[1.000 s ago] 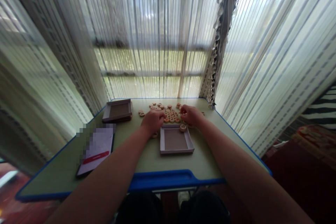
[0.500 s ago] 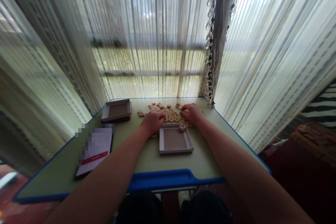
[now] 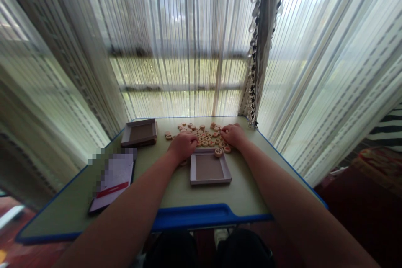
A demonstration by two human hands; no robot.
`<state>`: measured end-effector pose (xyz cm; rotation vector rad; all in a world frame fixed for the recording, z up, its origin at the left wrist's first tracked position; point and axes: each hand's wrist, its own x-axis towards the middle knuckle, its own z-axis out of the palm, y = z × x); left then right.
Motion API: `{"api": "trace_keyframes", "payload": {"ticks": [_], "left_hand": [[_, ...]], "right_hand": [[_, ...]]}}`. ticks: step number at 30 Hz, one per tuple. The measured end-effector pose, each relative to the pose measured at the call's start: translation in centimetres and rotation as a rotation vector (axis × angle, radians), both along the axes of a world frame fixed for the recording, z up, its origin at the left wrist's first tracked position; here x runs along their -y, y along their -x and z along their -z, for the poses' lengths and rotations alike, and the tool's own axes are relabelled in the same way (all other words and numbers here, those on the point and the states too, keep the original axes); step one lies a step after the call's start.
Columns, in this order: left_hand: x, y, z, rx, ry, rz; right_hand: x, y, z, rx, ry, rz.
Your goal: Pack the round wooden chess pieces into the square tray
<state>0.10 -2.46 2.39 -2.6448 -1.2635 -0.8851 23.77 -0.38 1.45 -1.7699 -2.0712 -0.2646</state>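
Note:
Round wooden Chinese chess pieces (image 3: 205, 143) with carved markings lie in a loose heap on the table's far half. My left hand (image 3: 184, 145) rests at the heap's left side, its fingers curled in; whatever they hold is hidden. At the right side of the heap is my right hand (image 3: 234, 135), fingers bent and drawn together against the pieces; a grasped piece cannot be made out. Between my forearms sits a shallow open box (image 3: 211, 180) with pale walls. One marked piece (image 3: 218, 152) is at its far right corner.
A second shallow box (image 3: 140, 139) stands at the far left of the table. Nearer lies a dark-edged tablet or phone (image 3: 117, 176) with a lit screen, partly pixelated. The table has a blue rim (image 3: 194, 215). Sheer curtains (image 3: 185, 42) hang behind it.
My right hand has shifted slightly to the right, uncovering more pieces beside it. My left hand stays nearly where it was. The open box and its corner piece look the same.

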Motion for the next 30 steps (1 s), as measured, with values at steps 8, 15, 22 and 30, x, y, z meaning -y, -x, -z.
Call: {"api": "trace_keyframes", "payload": {"ticks": [8,15,22,30], "left_hand": [[0.82,-0.27,-0.34,-0.006,0.094,0.063],[0.71,-0.4,-0.22,-0.095,0.162,0.14],[0.73,-0.25,-0.81,-0.161,0.198,0.188],[0.0,0.48,-0.88,-0.242,0.16,0.108]], "right_hand": [[-0.02,0.38,-0.06,-0.059,0.018,0.031],[-0.34,0.23,0.07,-0.061,0.043,0.014],[0.18,0.59,-0.36,-0.065,0.059,0.071],[0.06,0.61,-0.55,-0.088,0.134,0.076]]}}
